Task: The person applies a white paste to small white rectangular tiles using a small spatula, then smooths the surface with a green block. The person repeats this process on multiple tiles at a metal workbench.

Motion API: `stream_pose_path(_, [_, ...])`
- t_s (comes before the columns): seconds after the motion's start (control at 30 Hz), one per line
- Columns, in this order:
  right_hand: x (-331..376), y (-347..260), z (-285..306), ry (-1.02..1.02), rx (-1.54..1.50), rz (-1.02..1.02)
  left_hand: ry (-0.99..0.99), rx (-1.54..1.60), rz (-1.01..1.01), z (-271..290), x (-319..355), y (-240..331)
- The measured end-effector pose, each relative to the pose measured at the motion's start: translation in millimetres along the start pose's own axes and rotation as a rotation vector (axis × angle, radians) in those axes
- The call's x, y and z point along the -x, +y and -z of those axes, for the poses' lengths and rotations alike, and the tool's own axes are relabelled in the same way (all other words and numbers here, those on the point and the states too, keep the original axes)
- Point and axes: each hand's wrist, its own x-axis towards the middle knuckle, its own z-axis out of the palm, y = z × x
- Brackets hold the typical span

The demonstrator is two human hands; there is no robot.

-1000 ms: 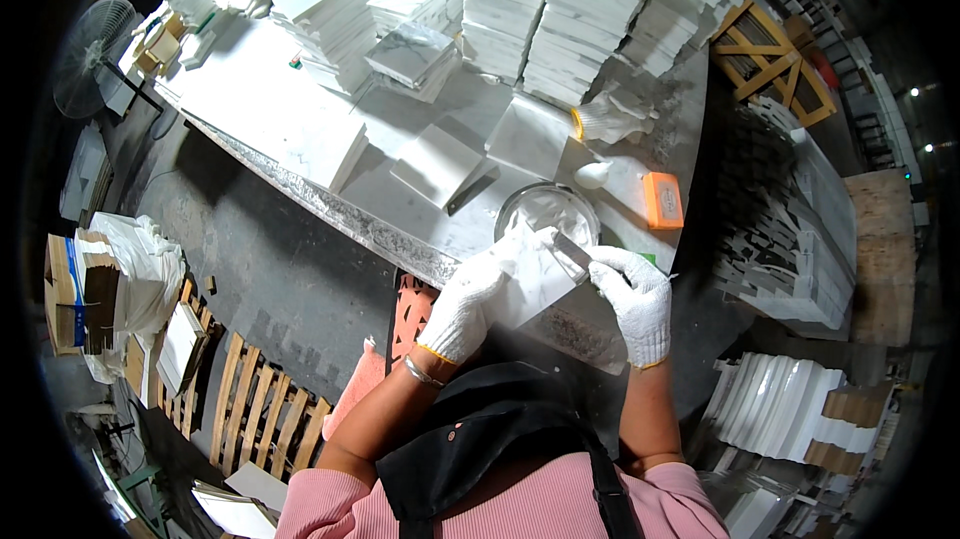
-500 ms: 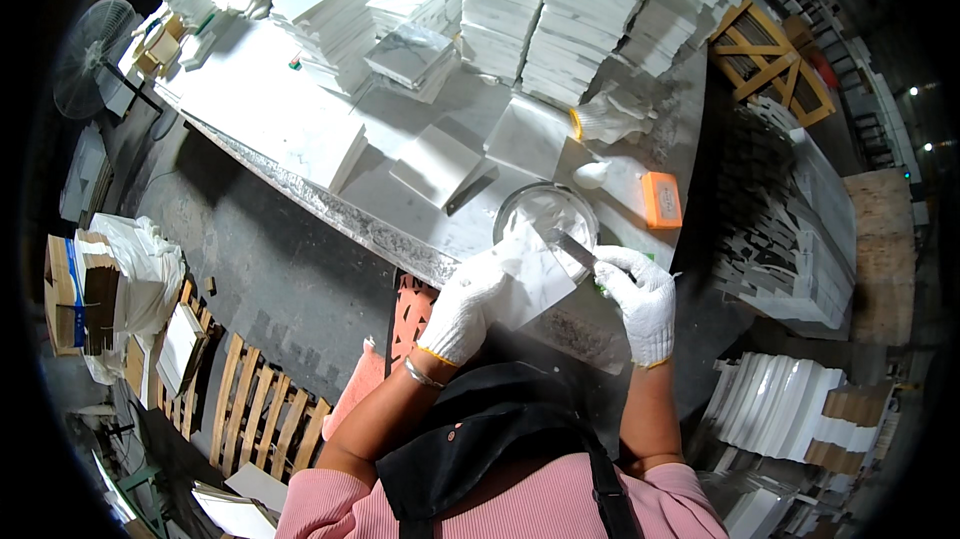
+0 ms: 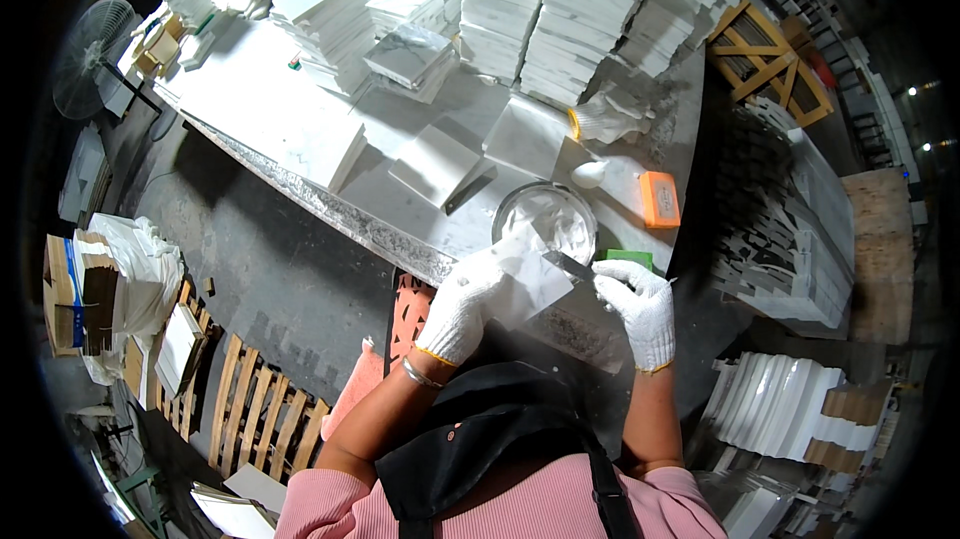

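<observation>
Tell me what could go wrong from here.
The marble tile, gripped only at one side by the left hand, might slip and chip. The metal blade in the right hand, close to the tile, could scratch it. The round bowl of white paste sits right by both and might get knocked.

Looks like a stone-tile workshop, or a stretch of factory floor. Shows as much in the tall stacks of white, grey-veined tiles [image 3: 575, 24] crowding a broad worktable [image 3: 385, 209], with a round tub [image 3: 512, 201] of white paste and a loose work glove [image 3: 608, 122] among them. Adds a dull grey floor [image 3: 270, 259], a slatted wooden pallet [image 3: 226, 384], a braced timber crate [image 3: 768, 72] and a caged fan [image 3: 93, 51] (far more shop floor than showroom)
</observation>
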Motion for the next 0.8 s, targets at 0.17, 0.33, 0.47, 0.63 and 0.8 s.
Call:
stream_pose_path(0.17, [-6, -7, -1, -0.002, -0.006, 0.044, -0.001, -0.003, 0.009, -3, 3, 3])
stream_pose_path(0.33, [-12, 1, -1, -0.026, 0.046, 0.102, -0.026, -0.027, -0.01, -6, 4, 5])
stream_pose_path(0.47, [-4, 4, 6, -0.042, -0.011, -0.012, -0.045, -0.038, -0.015, -3, 2, 6])
stream_pose_path(0.63, [-12, 3, 13, 0.027, 0.021, 0.033, -0.026, 0.012, -0.014, 3, 2, 3])
stream_pose_path(0.8, [-48, 16, -1, 0.115, 0.522, 0.33, 0.019, 0.02, 0.003, 4, 3, 2])
